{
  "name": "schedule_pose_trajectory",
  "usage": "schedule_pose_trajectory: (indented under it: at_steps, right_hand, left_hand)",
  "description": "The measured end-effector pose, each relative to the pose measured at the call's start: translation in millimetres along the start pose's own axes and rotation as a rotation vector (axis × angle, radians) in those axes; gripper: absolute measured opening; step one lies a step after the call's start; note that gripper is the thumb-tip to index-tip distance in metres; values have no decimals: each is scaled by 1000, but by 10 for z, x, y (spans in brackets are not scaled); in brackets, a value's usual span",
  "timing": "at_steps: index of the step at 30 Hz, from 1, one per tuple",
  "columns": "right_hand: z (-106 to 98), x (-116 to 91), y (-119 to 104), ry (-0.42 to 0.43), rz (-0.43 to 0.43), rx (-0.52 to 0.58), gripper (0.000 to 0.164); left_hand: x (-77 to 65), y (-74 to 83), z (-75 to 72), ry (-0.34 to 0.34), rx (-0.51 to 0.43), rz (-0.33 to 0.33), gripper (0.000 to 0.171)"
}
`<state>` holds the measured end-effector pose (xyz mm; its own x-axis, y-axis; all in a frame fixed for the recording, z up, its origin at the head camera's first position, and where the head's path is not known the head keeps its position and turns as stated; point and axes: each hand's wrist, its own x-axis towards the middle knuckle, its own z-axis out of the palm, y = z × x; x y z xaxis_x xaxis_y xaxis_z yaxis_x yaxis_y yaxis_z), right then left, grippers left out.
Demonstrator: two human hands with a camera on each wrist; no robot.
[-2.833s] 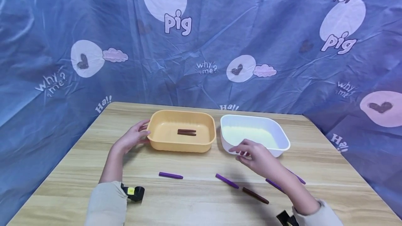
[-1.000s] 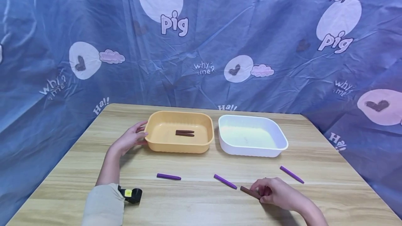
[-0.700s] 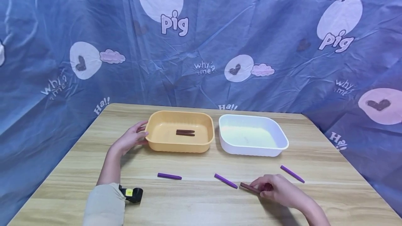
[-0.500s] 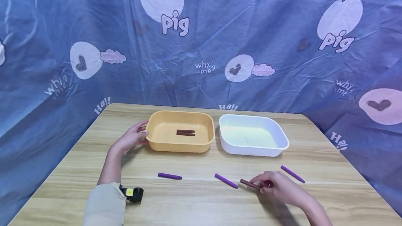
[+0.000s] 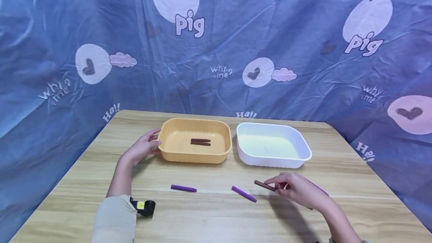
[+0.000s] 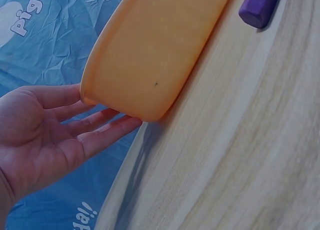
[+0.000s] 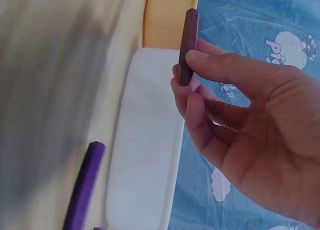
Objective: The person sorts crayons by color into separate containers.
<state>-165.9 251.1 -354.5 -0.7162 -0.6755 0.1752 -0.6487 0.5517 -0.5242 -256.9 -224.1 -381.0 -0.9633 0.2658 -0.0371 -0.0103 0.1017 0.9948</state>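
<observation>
My right hand (image 5: 297, 189) pinches a brown crayon (image 7: 188, 47) between thumb and fingers, raised off the table in front of the white bin (image 5: 275, 160). In the right wrist view the crayon stands nearly upright against the bins. My left hand (image 5: 141, 148) rests its extended fingers against the left end of the yellow bin (image 5: 195, 158); the left wrist view shows the fingertips (image 6: 131, 122) touching its outer wall. Inside the yellow bin lie two brown crayons (image 5: 200, 141), side by side. Nothing lies in the white bin.
A purple crayon (image 5: 183, 188) lies before the yellow bin, and another purple crayon (image 5: 244, 194) lies to its right. A further purple crayon (image 5: 318, 188) is partly hidden behind my right hand. A patterned blue cloth (image 5: 216, 48) hangs behind the wooden table (image 5: 202, 216).
My right hand came down from beside the white bin, took hold of the brown crayon and lifted it off the table, slightly forward. My left hand stays at the yellow bin.
</observation>
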Motion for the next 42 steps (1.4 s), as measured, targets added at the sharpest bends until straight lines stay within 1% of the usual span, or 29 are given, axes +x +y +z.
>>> schedule_pose_trajectory:
  at_steps: [8, 14, 19, 22, 37, 42]
  right_hand:
    - [-33, 136, -19, 24, -34, -51, 30]
    - [-62, 258, -58, 24, -57, -76, 31]
    - [-86, 374, -100, 30, -35, -96, 31]
    - [-100, 454, -111, 28, -23, -98, 30]
    - [-188, 899, -137, 44, -67, -159, 29]
    - [-188, 1050, -129, 48, -60, -171, 27]
  left_hand:
    - [21, 5, -4, -2, 2, -4, 61]
    - [32, 4, -10, -4, 1, -12, 61]
    - [41, -7, -25, -3, 0, -10, 61]
    - [42, -6, -33, -2, 10, -7, 61]
    - [41, 14, -59, -10, -2, -7, 61]
    - [50, 13, -60, -10, -2, -6, 61]
